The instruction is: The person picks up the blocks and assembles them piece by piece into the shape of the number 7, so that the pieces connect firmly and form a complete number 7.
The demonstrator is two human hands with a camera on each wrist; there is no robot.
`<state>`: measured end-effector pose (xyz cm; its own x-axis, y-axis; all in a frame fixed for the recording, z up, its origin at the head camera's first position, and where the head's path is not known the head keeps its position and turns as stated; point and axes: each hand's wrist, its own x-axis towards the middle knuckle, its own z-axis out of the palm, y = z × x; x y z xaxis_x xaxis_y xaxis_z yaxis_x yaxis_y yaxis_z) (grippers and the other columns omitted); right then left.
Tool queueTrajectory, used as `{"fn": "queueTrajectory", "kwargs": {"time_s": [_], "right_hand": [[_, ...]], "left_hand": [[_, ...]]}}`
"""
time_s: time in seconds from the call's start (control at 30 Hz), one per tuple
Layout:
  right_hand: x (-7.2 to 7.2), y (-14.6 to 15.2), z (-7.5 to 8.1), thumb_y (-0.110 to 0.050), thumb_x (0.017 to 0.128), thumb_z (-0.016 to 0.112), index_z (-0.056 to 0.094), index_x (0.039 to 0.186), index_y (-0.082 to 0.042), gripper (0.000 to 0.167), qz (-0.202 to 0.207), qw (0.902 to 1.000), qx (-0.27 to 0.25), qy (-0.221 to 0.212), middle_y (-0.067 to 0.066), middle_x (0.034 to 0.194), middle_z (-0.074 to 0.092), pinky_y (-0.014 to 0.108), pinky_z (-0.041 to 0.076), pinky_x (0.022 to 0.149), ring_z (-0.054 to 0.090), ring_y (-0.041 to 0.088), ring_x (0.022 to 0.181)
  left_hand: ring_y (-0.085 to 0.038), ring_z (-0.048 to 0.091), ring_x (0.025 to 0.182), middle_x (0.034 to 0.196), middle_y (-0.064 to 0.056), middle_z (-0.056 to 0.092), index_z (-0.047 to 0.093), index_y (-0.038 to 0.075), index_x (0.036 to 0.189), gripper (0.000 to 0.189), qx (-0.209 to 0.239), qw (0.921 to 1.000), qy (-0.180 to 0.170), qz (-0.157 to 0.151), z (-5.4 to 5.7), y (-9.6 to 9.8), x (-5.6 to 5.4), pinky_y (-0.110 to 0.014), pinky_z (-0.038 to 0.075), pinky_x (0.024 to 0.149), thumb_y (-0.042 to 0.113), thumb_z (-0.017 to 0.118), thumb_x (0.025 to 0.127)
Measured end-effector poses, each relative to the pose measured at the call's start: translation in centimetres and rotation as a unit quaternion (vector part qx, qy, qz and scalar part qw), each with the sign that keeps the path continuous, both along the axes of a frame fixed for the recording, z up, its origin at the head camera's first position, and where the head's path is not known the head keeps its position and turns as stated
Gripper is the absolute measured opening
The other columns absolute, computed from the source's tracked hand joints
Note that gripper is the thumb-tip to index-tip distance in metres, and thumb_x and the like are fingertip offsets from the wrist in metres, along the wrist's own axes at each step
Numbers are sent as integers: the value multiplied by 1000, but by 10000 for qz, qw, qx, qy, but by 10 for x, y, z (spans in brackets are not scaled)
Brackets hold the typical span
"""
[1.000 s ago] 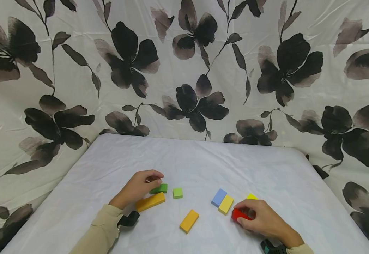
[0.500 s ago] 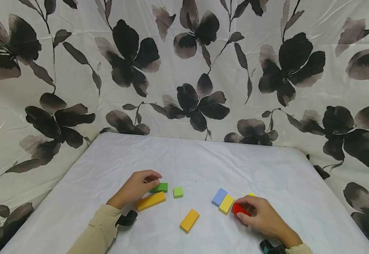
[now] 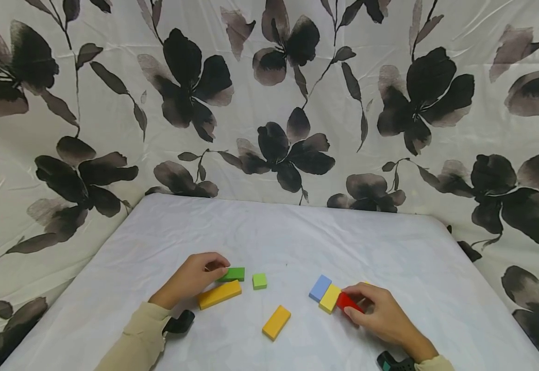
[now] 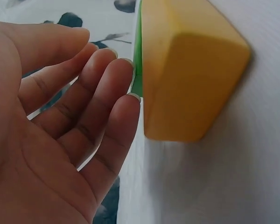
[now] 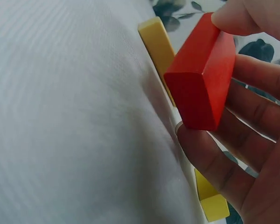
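In the head view my right hand (image 3: 383, 314) holds a red block (image 3: 349, 302) between thumb and fingers. One end of it is right at a yellow block (image 3: 330, 299), which lies against a blue block (image 3: 320, 288). The right wrist view shows the thumb on the upper side of the red block (image 5: 198, 74) and fingers behind and below it. My left hand (image 3: 195, 278), fingers loosely bent and holding nothing, hovers at the left end of a green block (image 3: 233, 274). An orange block (image 3: 219, 294) lies just in front of the green one.
A small light green block (image 3: 259, 281) lies right of the green one. Another orange block (image 3: 276, 323) lies nearer, at mid-table. Behind the right hand sits one more yellow block (image 5: 212, 198), mostly hidden in the head view. White cloth covers the table (image 3: 251, 232); a floral curtain (image 3: 232, 170) hangs behind.
My right hand has shifted the red block slightly left and away from me, up to the yellow block. The left hand has drawn back a little to the left from the green block.
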<state>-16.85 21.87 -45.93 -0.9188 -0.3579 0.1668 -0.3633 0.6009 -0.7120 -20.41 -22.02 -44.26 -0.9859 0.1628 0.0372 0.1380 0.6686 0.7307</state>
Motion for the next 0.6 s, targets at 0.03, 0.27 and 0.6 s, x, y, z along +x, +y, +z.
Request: {"fn": "queueTrajectory", "kwargs": {"time_s": [0.03,0.27,0.6], "right_hand": [[0,-1,0,-21,88,79,71,114,-19,28,-28,10000,-19,-21,-10,101,67,25,56,73,62,10,82],[-1,-7,4,-22,88,79,70,115,-16,29,-35,9997,-238,-96,-6,105,68,25,56,76,64,11,86],[-8,-13,8,-20,89,78,68,121,-9,35,-55,9990,-442,37,-3,107,69,26,57,75,65,11,90]], "left_hand": [[-14,60,89,95,7,67,73,17,104,10,-3,10000,-3,-12,0,0,0,-37,53,85,17,71,95],[-14,59,86,92,7,66,72,18,100,6,-30,10000,-64,-67,1,-3,2,-34,53,82,16,71,95],[-14,58,84,92,6,65,72,18,99,5,-78,9995,-228,-222,-4,-9,3,-32,52,78,17,70,95]]}}
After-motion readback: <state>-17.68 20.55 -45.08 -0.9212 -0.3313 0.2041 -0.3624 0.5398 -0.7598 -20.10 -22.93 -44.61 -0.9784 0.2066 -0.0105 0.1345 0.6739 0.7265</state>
